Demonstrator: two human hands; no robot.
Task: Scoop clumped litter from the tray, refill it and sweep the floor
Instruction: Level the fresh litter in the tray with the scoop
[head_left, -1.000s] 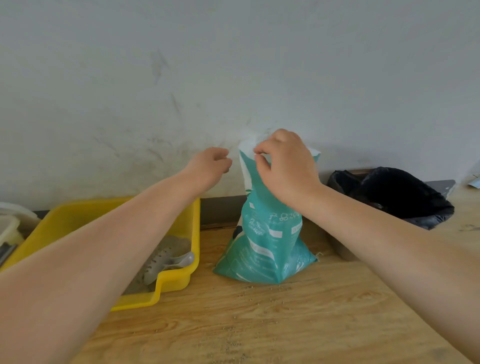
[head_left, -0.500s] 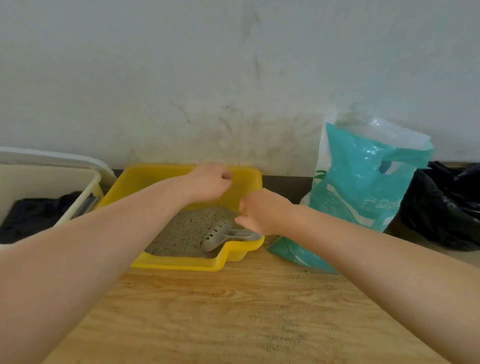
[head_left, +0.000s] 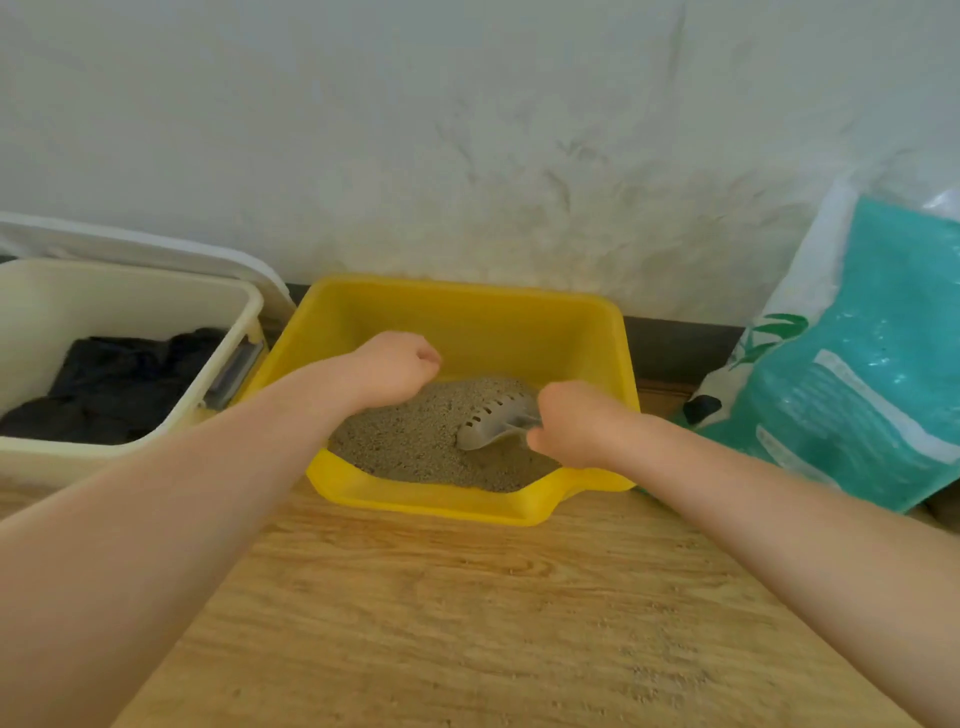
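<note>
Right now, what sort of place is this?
Probably a home floor corner used as a pet's litter spot: a yellow litter tray with a slotted scoop sits on wood-look flooring against a scuffed wall, with a teal litter bag beside it.

Both forearms bare, reaching fwd from the bottom corners. L hand was curled into a loose fist, knuckles up, holding nothing. R hand sat lower and to the right, palm down, fingers curled round the scoop handle. The two hands were near but apart.
</note>
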